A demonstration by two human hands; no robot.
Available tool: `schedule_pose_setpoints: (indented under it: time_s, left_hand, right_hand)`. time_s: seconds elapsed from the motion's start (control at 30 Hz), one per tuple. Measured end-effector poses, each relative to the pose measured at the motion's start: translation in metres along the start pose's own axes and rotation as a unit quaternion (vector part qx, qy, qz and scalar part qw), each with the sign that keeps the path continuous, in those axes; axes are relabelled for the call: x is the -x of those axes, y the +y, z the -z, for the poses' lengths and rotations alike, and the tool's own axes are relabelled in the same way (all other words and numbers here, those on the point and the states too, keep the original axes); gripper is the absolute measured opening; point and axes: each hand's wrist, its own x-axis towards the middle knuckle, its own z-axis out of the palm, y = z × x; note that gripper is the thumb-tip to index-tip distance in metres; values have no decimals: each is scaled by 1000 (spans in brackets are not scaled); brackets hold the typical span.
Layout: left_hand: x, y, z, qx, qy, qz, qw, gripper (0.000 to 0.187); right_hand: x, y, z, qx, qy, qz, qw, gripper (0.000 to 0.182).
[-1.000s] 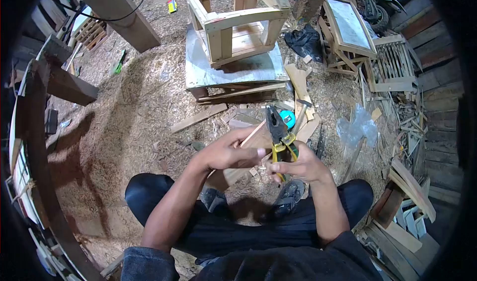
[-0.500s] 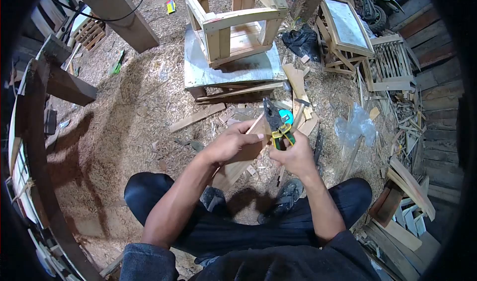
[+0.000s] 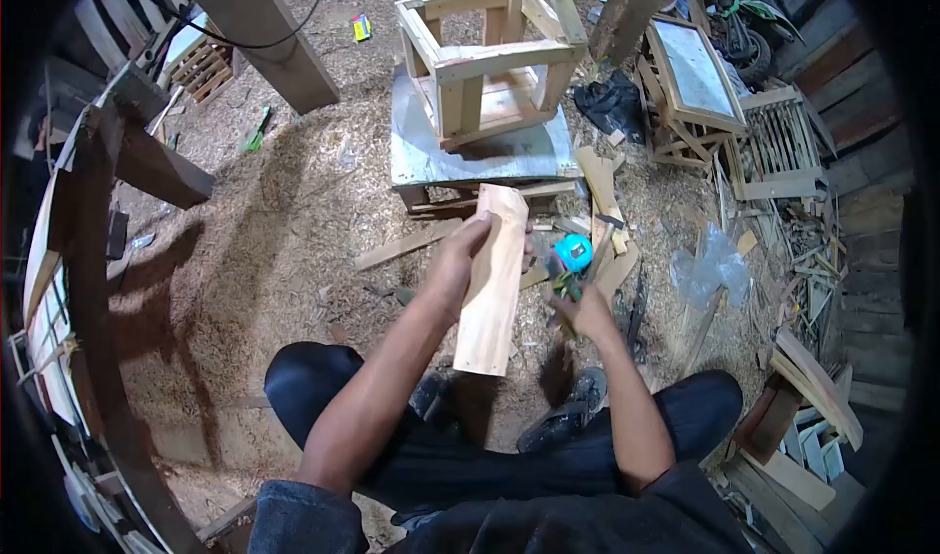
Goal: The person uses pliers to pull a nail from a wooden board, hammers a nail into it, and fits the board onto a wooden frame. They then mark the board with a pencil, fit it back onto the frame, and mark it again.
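My left hand (image 3: 458, 262) grips a pale wooden board (image 3: 492, 304), its thumb across the face and fingertips showing at the far edge. The board's broad face points up at me, with its far end angled at one corner. Lower and to the right, my right hand (image 3: 589, 313) is closed around the pliers (image 3: 564, 286), whose green and yellow handles show only in part and blurred. Just beyond the pliers lies a turquoise tape measure (image 3: 574, 251). A hammer (image 3: 611, 223) rests close by on wood offcuts (image 3: 599, 184).
Ahead, a wooden frame (image 3: 504, 64) stands on a low white-topped table (image 3: 411, 167). Posts (image 3: 279, 54) rise at left and back. A plastic bag (image 3: 713, 268) and a screened wooden piece (image 3: 693, 69) lie to the right. Shavings cover the floor.
The board has turned so its broad face shows, held by my left hand alone. My right hand has moved away from it with the pliers, down beside the tape measure. The view has shifted slightly.
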Motion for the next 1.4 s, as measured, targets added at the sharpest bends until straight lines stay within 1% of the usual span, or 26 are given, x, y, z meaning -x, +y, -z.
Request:
schedule_pose_setpoints:
  time_s: [0.03, 0.17, 0.23, 0.27, 0.3, 0.33, 0.37, 0.43, 0.47, 0.5, 0.53, 0.57, 0.63, 0.67, 0.77, 0.83, 0.9, 0.97, 1.03, 1.07, 1.1, 1.17, 1.23, 1.3, 1.37, 1.4]
  left_hand:
    - [1, 0, -2, -49, 21, -16, 998, 43]
    - [-2, -13, 0, -39, 74, -87, 993, 34]
    - [-3, -11, 0, -38, 82, -105, 990, 32]
    - [-4, -9, -1, -31, 93, -117, 988, 31]
    - [-6, -7, -2, -32, 91, -122, 988, 31]
    - [-8, -5, -3, -51, 91, -128, 986, 30]
    - [-10, -2, -5, -70, 90, -133, 985, 30]
    - [-23, 1, -6, -164, 88, -195, 963, 34]
    - [-37, 13, -3, -274, 138, -299, 903, 44]
    - [-50, 31, -4, -375, 179, -399, 817, 55]
    - [-67, 49, 11, -360, 224, -423, 801, 67]
    - [-82, 67, 31, -344, 268, -448, 780, 79]
    - [-93, 93, 54, -458, 291, -386, 746, 75]
    - [-104, 95, 65, -461, 276, -373, 756, 77]
    - [-120, 87, 56, -416, 163, -384, 808, 69]
    - [-140, 79, 59, -416, 165, -419, 790, 61]
    - [-132, 79, 47, -389, 186, -419, 799, 54]
    - [-136, 90, 49, -410, 192, -460, 764, 55]
    - [-129, 116, 47, -394, 272, -382, 790, 65]
    - [-104, 127, 29, -405, 285, -338, 800, 74]
    - [-111, 142, 39, -437, 311, -336, 774, 76]
    - [-116, 158, 50, -386, 317, -277, 821, 76]
    - [-119, 162, 62, -424, 317, -275, 802, 75]
    - [-118, 157, 62, -465, 310, -267, 785, 75]
    - [-101, 153, 47, -455, 299, -286, 788, 74]
    - [-98, 151, 44, -453, 298, -284, 791, 74]
  right_hand:
    - [-2, -1, -6, -14, -69, -24, 997, 46]
    - [-8, -6, -27, 103, -56, 13, 993, 43]
    - [-5, -37, -18, -60, 184, 198, 961, 41]
    - [-7, -56, -7, -156, 119, 151, 969, 38]
    - [-9, -78, -1, -156, 122, 156, 968, 38]
    - [-10, -97, 3, -341, 63, 147, 926, 37]
    - [-9, -115, 8, -512, 2, 134, 848, 37]
    - [-4, -146, 26, -446, -34, 248, 860, 35]
    - [-23, -140, 18, -440, 14, 277, 854, 34]
    - [-47, -138, 33, -392, 69, 232, 888, 30]
    - [-78, -130, 33, -413, 131, 291, 853, 24]
    - [-90, -134, 44, -470, 148, 231, 839, 20]
    - [-128, -125, 69, -441, 178, 266, 838, 22]
    - [-155, -119, 77, -472, 168, 292, 815, 22]
    - [-190, -128, 88, -531, 146, 319, 771, 23]
    - [-190, -138, 89, -565, 139, 307, 753, 23]
    - [-181, -147, 87, -506, 125, 326, 789, 25]
    - [-168, -154, 92, -502, 146, 327, 787, 25]
    - [-145, -169, 100, -563, 142, 341, 739, 27]
    - [-131, -180, 106, -555, 147, 347, 742, 29]
    - [-118, -190, 115, -556, 146, 346, 742, 29]
    - [-100, -205, 127, -497, 95, 297, 809, 29]
    - [-113, -208, 137, -456, 96, 287, 837, 31]
    - [-129, -203, 143, -342, 90, 247, 902, 34]
    - [-139, -199, 137, -343, 69, 240, 905, 37]
    - [-137, -202, 130, -331, 132, 258, 898, 36]
